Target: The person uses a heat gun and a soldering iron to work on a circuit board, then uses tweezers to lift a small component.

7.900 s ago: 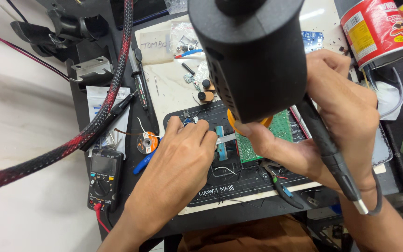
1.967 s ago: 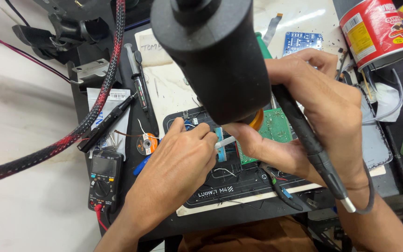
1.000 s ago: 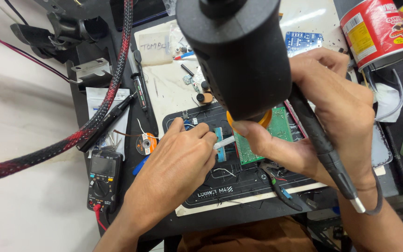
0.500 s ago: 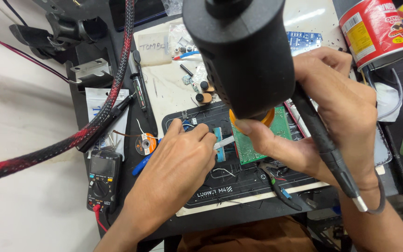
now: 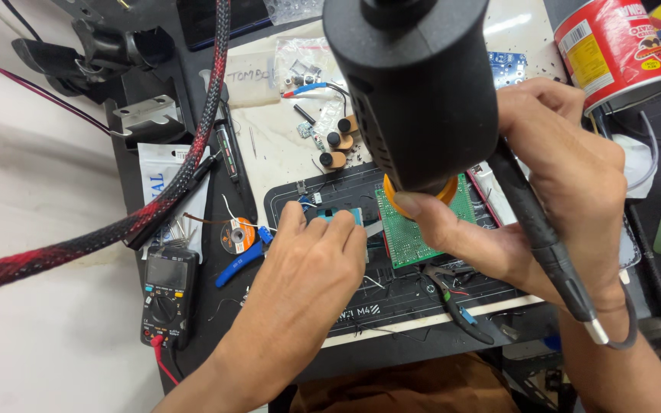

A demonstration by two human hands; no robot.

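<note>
From the head camera, the right hand [image 5: 568, 191] is wrapped around a bulky black hot-air tool [image 5: 415, 84], fingers closed on its body, with the thumb reaching under the nozzle end toward the green perforated circuit board [image 5: 422, 226]. The main risk, as I judge it, is heat: the nozzle sits just above the board, and the thumb and the left hand's fingertips are both close by, so a small slip or tilt could scorch skin or the dark work mat [image 5: 415, 298]. The tool's cord [image 5: 545, 245] trails down over the right wrist and could tug the aim off.

The left hand [image 5: 307, 275] lies flat on the mat near the desk's front edge, fingers curled together and pressing on or pinching a small blue part [image 5: 340, 216] just beside the board's left edge (which of the two I cannot tell, since the knuckles hide the tips). If that pressure eases, the board may shift under the airflow.

The board itself is a small green rectangle, lying flat on the mat's right half, its top edge hidden by the tool and an orange ring [image 5: 445, 191]. Pliers [image 5: 453, 294] lie just in front of it; a multimeter [image 5: 166, 294] sits at the desk's front left corner.
</note>
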